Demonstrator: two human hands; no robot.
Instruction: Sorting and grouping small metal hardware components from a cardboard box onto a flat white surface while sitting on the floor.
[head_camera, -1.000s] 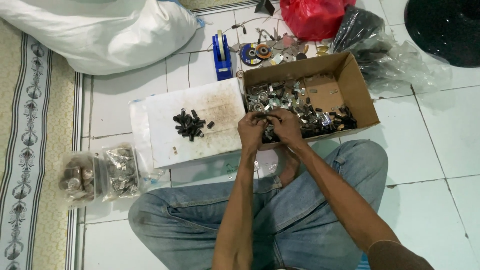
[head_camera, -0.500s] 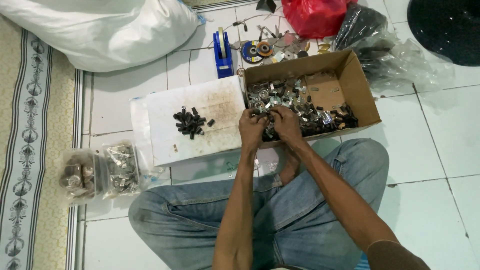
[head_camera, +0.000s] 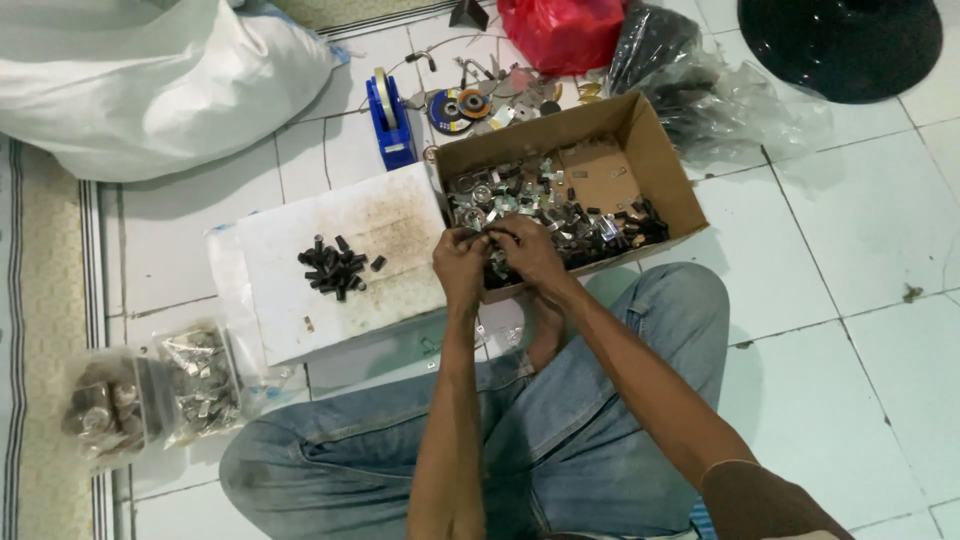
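The person sits cross-legged on the white tiled floor (head_camera: 860, 330), both hands raised together over the near edge of an open cardboard box (head_camera: 655, 160). The left hand (head_camera: 460, 268) and the right hand (head_camera: 528, 255) meet knuckle to knuckle, their fingers curled shut around a small metal part (head_camera: 490, 238) pinched between them; the part is too small and too covered to tell which way it points or how its long axis lies. The box lies with its long side running left to right, slightly tilted, and holds a heap of shiny and dark small metal pieces (head_camera: 545, 205).

Just left of the box lies a stained white board (head_camera: 380, 225) carrying a small pile of black cylindrical bits (head_camera: 335, 268). Behind it stands a blue tape dispenser (head_camera: 390, 120), with grinding discs (head_camera: 458, 106) beside it. A red plastic bag (head_camera: 565, 30), a clear crumpled bag (head_camera: 720, 100) and a big white sack (head_camera: 150, 80) lie farther back. Near the left knee are clear packets of parts (head_camera: 150, 385). Nothing stands between the hands and the box.
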